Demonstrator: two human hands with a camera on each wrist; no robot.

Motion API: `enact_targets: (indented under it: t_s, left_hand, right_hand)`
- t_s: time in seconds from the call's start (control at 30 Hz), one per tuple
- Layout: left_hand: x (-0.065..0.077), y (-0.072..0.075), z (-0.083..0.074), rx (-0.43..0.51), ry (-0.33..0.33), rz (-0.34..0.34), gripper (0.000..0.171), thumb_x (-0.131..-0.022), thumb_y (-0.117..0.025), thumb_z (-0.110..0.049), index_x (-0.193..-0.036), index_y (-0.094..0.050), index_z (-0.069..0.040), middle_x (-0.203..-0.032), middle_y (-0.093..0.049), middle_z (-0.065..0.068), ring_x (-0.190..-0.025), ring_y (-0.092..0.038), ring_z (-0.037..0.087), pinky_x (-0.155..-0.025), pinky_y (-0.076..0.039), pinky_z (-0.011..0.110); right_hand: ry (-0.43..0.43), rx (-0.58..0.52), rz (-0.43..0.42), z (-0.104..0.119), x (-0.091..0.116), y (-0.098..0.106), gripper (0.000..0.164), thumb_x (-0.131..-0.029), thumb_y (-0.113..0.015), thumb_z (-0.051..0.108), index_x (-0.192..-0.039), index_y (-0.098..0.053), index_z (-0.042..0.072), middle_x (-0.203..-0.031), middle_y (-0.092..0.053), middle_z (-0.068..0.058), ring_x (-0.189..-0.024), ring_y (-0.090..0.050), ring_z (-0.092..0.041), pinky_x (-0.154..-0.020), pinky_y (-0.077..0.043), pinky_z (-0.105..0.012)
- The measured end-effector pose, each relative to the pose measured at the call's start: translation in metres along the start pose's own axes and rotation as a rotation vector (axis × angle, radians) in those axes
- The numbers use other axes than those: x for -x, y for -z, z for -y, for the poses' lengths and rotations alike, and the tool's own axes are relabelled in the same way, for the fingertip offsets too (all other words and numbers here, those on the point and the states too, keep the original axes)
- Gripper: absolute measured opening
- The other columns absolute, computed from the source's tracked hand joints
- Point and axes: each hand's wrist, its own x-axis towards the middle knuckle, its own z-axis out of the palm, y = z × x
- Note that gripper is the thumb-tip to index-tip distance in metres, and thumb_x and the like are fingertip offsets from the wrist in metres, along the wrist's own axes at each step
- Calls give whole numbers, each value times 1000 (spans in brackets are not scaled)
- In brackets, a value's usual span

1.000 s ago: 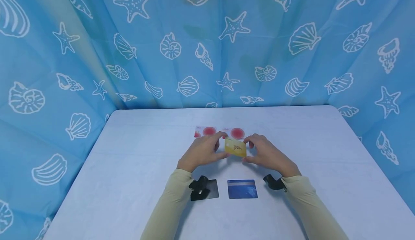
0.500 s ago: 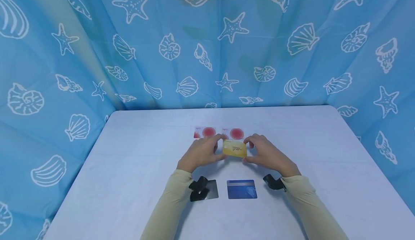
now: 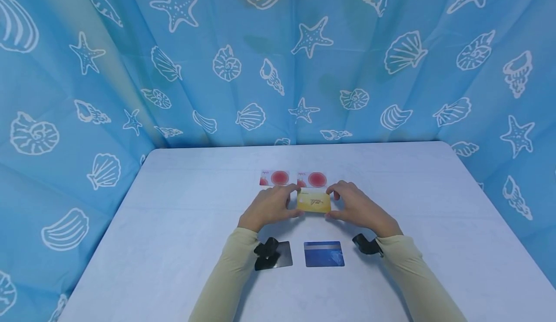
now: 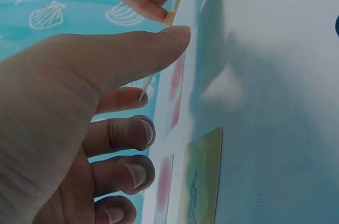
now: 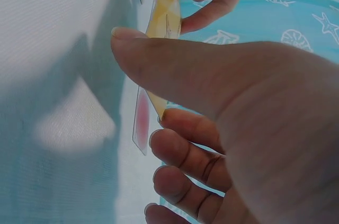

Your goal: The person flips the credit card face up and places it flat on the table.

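Note:
A yellow card (image 3: 313,201) with dark lettering is held up by its two short ends over the table. My left hand (image 3: 268,207) pinches its left end between thumb and index finger, while my right hand (image 3: 362,210) pinches the right end the same way. Seen from the right wrist, the card (image 5: 165,17) stands tilted, its face partly behind my thumb. Just beyond it lie two white-and-red cards, one on the left (image 3: 274,177) and one on the right (image 3: 312,179). A yellow-green card (image 4: 204,179) lies below my left hand in the left wrist view, hidden in the head view.
Nearer to me on the white table (image 3: 173,245) are a blue card (image 3: 324,254) and a dark grey card (image 3: 283,254). The black left wrist camera (image 3: 267,248) partly covers the grey one. A blue seashell-patterned curtain (image 3: 260,61) hangs behind the table.
The yellow card has levelled out and turned its face more squarely toward the head camera. My left hand has shifted very slightly; my right hand has stayed almost still.

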Motion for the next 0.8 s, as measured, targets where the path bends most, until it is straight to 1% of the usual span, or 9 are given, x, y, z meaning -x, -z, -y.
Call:
enact_targets:
  t_s: [0.27, 0.4, 0.5, 0.7, 0.8]
  left_hand:
    - [-2, -5, 1, -18, 8, 10, 66, -87, -82, -45, -143, -58, -19, -85, -61, -7, -80, -60, 11, -70, -51, 22]
    - [-2, -8, 1, -26, 18, 17, 67, -87, -81, -46, -144, -57, -20, -88, -62, -7, -82, -60, 12, -76, -54, 25]
    - [-3, -9, 2, -32, 23, 20, 67, -87, -81, -46, -144, -57, -20, -89, -62, -7, -84, -59, 12, -79, -54, 26]
    - [-4, -12, 2, -48, 16, 31, 66, -88, -81, -46, -143, -58, -18, -86, -60, -5, -82, -58, 12, -72, -50, 25]
    - [-5, -12, 3, -50, 17, 37, 65, -88, -81, -46, -142, -59, -18, -85, -60, -5, -81, -57, 12, -71, -49, 25]
  right_hand:
    - [-5, -1, 12, -4, -3, -4, 59, -83, -87, 26, -132, -62, 6, -107, -60, -9, -103, -54, -24, -82, -60, -34]
    - [-19, -5, 23, -5, -4, -6, 58, -83, -87, 26, -132, -61, 7, -107, -60, -8, -104, -54, -23, -86, -59, -37]
    - [-24, -2, 32, -6, -5, -8, 59, -83, -87, 26, -132, -61, 7, -106, -60, -7, -104, -54, -23, -89, -59, -38]
    - [-14, 7, 36, -8, -6, -11, 58, -83, -88, 27, -131, -62, 8, -104, -60, -6, -102, -54, -21, -91, -59, -39]
    - [-2, 10, 34, -9, -7, -12, 58, -83, -88, 27, -130, -62, 7, -103, -60, -5, -101, -54, -21, -90, -58, -40]
